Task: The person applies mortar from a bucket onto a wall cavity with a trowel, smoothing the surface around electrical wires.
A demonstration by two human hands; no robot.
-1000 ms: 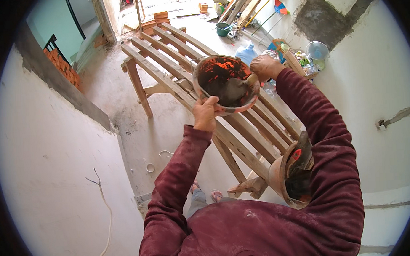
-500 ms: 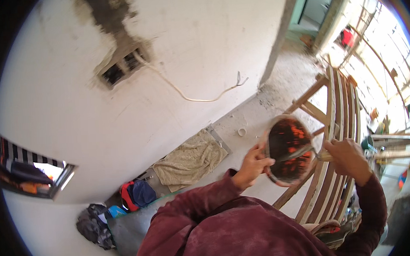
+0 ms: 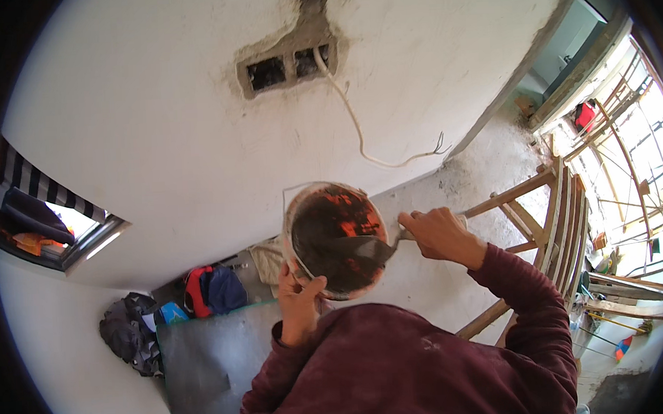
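My left hand [image 3: 299, 304] grips the near-left rim of a bucket [image 3: 356, 227], the thumb over the edge. Inside, the orange wall is smeared with dark grey mortar [image 3: 317, 226], and a thin wire handle [image 3: 284, 202] stands up at its left. In my right hand [image 3: 440, 235], closed round the handle, is a trowel [image 3: 359, 252]. Its mortar-coated blade reaches over the bucket's mouth; whether it touches the mortar I cannot tell. The bucket is held in front of my chest, its opening facing up toward me.
Ahead, the white wall [image 3: 196, 154] has two recessed electrical boxes [image 3: 266, 74] and a loose white cable [image 3: 359, 135]. A slatted wooden trestle [image 3: 558, 227] stands at right. A dark board [image 3: 213, 367], a red and blue bag [image 3: 224, 289] and a cloth [image 3: 266, 263] lie at lower left.
The bucket, both hands and the trowel have shifted left in the view. My view has turned right, and the boxes now sit nearer the middle. Both grips stay the same.
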